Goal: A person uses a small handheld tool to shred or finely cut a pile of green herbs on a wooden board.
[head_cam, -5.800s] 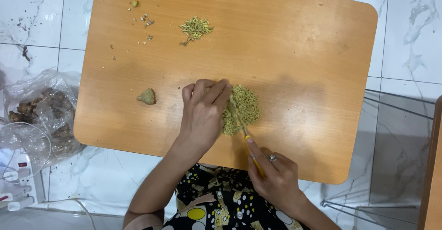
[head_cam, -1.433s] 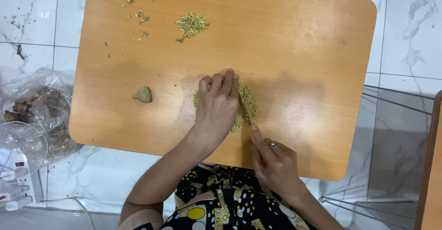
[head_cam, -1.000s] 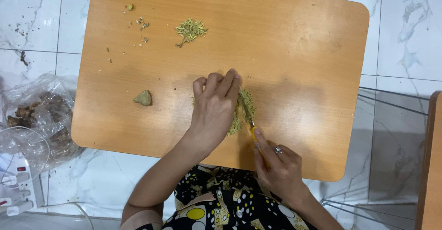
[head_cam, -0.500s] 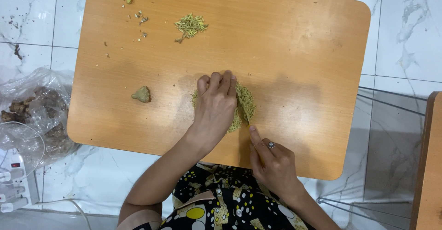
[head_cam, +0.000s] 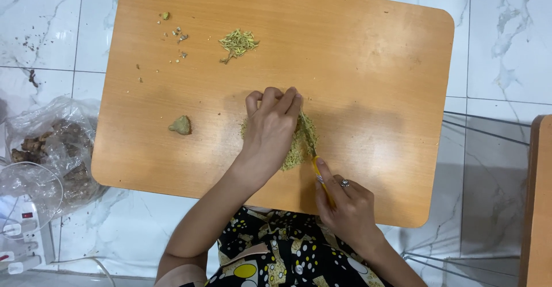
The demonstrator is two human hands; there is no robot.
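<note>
I judge I'm mid-mince: my right hand (head_cam: 345, 206) grips the yellow-handled knife (head_cam: 315, 159), blade toward 12 o'clock, my left hand (head_cam: 270, 129) lies flat, holding nothing, on the minced greenish pile (head_cam: 300, 143) mid-board (head_cam: 374, 63); next calls for short chops clear of fingertips.

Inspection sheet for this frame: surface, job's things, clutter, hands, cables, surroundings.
Surface: wooden board on a marble floor.
Job's things: chopped pile under the knife.
Clutter: green lump, shreds, crumbs.
Hands: left hand flat on the pile; right hand grips the knife.
Cables: white lead by a power strip.
Surroundings: plastic bag of brown pieces, wire rack.
</note>
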